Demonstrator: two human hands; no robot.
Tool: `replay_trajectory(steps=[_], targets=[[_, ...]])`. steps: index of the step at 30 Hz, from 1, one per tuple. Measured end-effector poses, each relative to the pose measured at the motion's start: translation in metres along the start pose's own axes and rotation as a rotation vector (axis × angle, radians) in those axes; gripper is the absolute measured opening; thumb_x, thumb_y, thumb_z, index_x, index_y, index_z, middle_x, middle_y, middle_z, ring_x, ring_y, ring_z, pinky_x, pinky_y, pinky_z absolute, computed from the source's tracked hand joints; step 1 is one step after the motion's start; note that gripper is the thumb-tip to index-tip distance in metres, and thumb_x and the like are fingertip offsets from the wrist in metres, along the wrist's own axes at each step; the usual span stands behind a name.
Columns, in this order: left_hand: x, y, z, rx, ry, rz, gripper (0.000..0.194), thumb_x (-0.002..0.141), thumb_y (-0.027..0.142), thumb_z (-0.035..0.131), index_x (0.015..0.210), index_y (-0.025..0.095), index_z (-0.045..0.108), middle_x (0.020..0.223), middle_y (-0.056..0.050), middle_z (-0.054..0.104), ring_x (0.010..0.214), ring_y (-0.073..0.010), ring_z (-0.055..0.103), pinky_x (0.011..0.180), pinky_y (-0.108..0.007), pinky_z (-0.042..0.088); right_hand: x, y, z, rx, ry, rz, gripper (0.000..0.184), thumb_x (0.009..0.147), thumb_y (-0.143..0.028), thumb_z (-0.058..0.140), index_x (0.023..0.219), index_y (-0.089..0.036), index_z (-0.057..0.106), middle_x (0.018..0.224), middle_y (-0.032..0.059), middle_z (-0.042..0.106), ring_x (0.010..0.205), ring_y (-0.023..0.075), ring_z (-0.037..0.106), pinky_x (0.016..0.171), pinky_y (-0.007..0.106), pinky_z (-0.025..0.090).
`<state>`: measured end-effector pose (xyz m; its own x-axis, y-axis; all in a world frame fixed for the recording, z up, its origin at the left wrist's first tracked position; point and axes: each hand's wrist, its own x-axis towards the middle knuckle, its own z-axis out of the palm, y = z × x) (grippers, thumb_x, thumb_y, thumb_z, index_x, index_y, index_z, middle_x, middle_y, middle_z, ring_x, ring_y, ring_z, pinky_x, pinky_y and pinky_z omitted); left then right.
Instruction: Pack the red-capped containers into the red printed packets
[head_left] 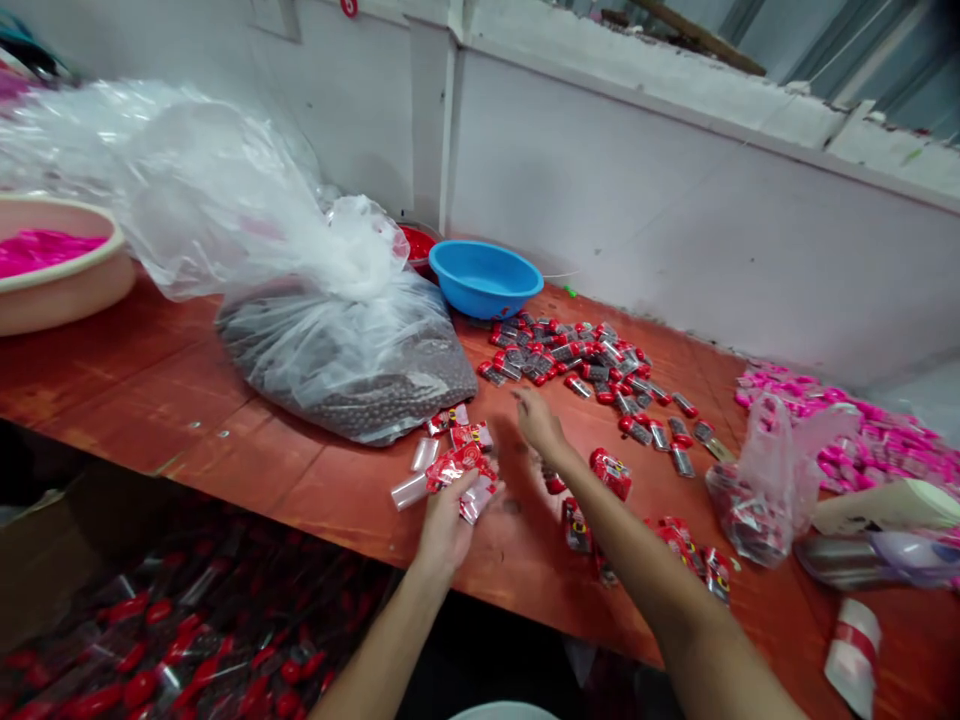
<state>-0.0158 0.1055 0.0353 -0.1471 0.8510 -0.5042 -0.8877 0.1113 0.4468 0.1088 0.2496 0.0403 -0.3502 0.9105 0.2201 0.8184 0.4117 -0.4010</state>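
My left hand [448,515] is closed around a few clear plastic sleeves with red printing [455,466], just above the front of the red-brown table [315,480]. More red-printed sleeves [471,436] lie right behind it, beside the big bag. My right hand [538,428] hangs over the table to the right, its back toward me; its fingers are blurred and partly hidden. Beyond it spreads a heap of small clear bottles with red caps and dark contents [559,350]. Several red-printed packs [611,472] lie beside and under my right forearm.
A large clear bag of dark beads [360,370] sits left of centre, near a blue basin [486,280]. Pink pieces [862,420], a knotted plastic bag [772,480] and a paper roll [885,507] occupy the right. Below the table's front edge are red-capped bottles [157,640].
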Motion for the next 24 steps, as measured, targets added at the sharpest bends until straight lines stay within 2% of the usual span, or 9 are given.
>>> replay_trajectory(steps=[2, 4, 8, 11, 14, 19, 21, 23, 24], targets=[[0.001, 0.004, -0.001, 0.015, 0.019, -0.014, 0.021, 0.064, -0.002, 0.061, 0.079, 0.012, 0.065, 0.080, -0.007, 0.072, 0.082, -0.0234, 0.069, 0.081, -0.045, 0.056, 0.032, 0.014, 0.010, -0.052, -0.035, 0.015, 0.046, 0.087, -0.005, 0.033, 0.129, -0.012, 0.051, 0.128, 0.0145, 0.056, 0.113, 0.0207, 0.052, 0.095, 0.034, 0.039], [0.000, 0.007, -0.001, 0.030, 0.028, -0.030, 0.023, 0.061, -0.004, 0.058, 0.076, 0.012, 0.065, 0.081, -0.007, 0.072, 0.084, -0.0242, 0.069, 0.083, -0.047, 0.056, 0.053, 0.023, 0.020, -0.100, -0.080, 0.016, 0.048, 0.088, -0.008, 0.037, 0.135, -0.011, 0.044, 0.138, 0.0164, 0.047, 0.120, 0.0241, 0.046, 0.100, 0.038, 0.034], [-0.001, 0.013, -0.003, 0.040, 0.003, -0.039, 0.018, 0.063, 0.003, 0.061, 0.078, 0.013, 0.065, 0.085, -0.007, 0.073, 0.087, -0.0251, 0.069, 0.083, -0.047, 0.055, 0.059, 0.030, 0.033, -0.184, -0.156, 0.011, 0.043, 0.090, -0.018, 0.046, 0.132, -0.012, 0.047, 0.133, 0.0159, 0.050, 0.116, 0.0266, 0.045, 0.099, 0.037, 0.031], [-0.002, 0.011, -0.005, 0.076, 0.007, -0.042, 0.018, 0.065, 0.010, 0.069, 0.083, 0.013, 0.066, 0.083, -0.008, 0.073, 0.081, -0.0235, 0.069, 0.079, -0.044, 0.057, 0.046, 0.030, 0.032, -0.241, -0.185, 0.038, 0.034, 0.094, -0.017, 0.036, 0.122, -0.010, 0.053, 0.120, 0.0172, 0.056, 0.107, 0.0252, 0.049, 0.092, 0.034, 0.035], [-0.005, 0.004, -0.005, 0.120, 0.016, -0.044, 0.023, 0.061, 0.007, 0.071, 0.083, 0.011, 0.066, 0.082, -0.009, 0.073, 0.075, -0.0216, 0.070, 0.077, -0.041, 0.057, 0.030, 0.029, 0.023, -0.277, -0.212, 0.075, 0.035, 0.094, -0.013, 0.029, 0.120, -0.011, 0.053, 0.114, 0.0178, 0.057, 0.100, 0.0244, 0.053, 0.085, 0.033, 0.038], [-0.020, -0.008, -0.002, 0.114, -0.010, -0.093, 0.018, 0.059, 0.000, 0.067, 0.073, 0.009, 0.065, 0.078, -0.009, 0.072, 0.077, -0.0234, 0.069, 0.078, -0.042, 0.056, -0.006, 0.028, -0.003, -0.275, -0.255, 0.165, 0.029, 0.088, -0.011, 0.040, 0.109, -0.010, 0.059, 0.110, 0.0188, 0.058, 0.092, 0.0248, 0.059, 0.077, 0.032, 0.041], [-0.028, -0.011, 0.000, 0.150, -0.025, -0.103, 0.018, 0.060, 0.001, 0.069, 0.076, 0.009, 0.066, 0.079, -0.009, 0.073, 0.073, -0.0214, 0.069, 0.077, -0.042, 0.057, -0.029, 0.028, -0.014, -0.271, -0.251, 0.206, 0.025, 0.085, -0.016, 0.045, 0.105, -0.011, 0.060, 0.110, 0.0175, 0.058, 0.091, 0.0249, 0.060, 0.076, 0.032, 0.042], [-0.036, -0.014, 0.002, 0.197, -0.041, -0.100, 0.020, 0.061, 0.002, 0.071, 0.079, 0.009, 0.067, 0.080, -0.008, 0.073, 0.068, -0.0186, 0.068, 0.075, -0.040, 0.058, -0.057, 0.026, -0.023, -0.140, -0.173, 0.256, 0.025, 0.084, -0.022, 0.048, 0.106, -0.015, 0.058, 0.107, 0.0135, 0.061, 0.090, 0.0241, 0.060, 0.076, 0.033, 0.044], [-0.040, -0.017, 0.003, 0.212, -0.046, -0.096, 0.021, 0.061, 0.002, 0.071, 0.081, 0.009, 0.068, 0.079, -0.008, 0.073, 0.067, -0.0178, 0.068, 0.075, -0.038, 0.058, -0.074, 0.023, -0.026, 0.001, -0.112, 0.286, 0.025, 0.083, -0.025, 0.049, 0.105, -0.016, 0.057, 0.102, 0.0104, 0.062, 0.088, 0.0231, 0.060, 0.076, 0.033, 0.045]])
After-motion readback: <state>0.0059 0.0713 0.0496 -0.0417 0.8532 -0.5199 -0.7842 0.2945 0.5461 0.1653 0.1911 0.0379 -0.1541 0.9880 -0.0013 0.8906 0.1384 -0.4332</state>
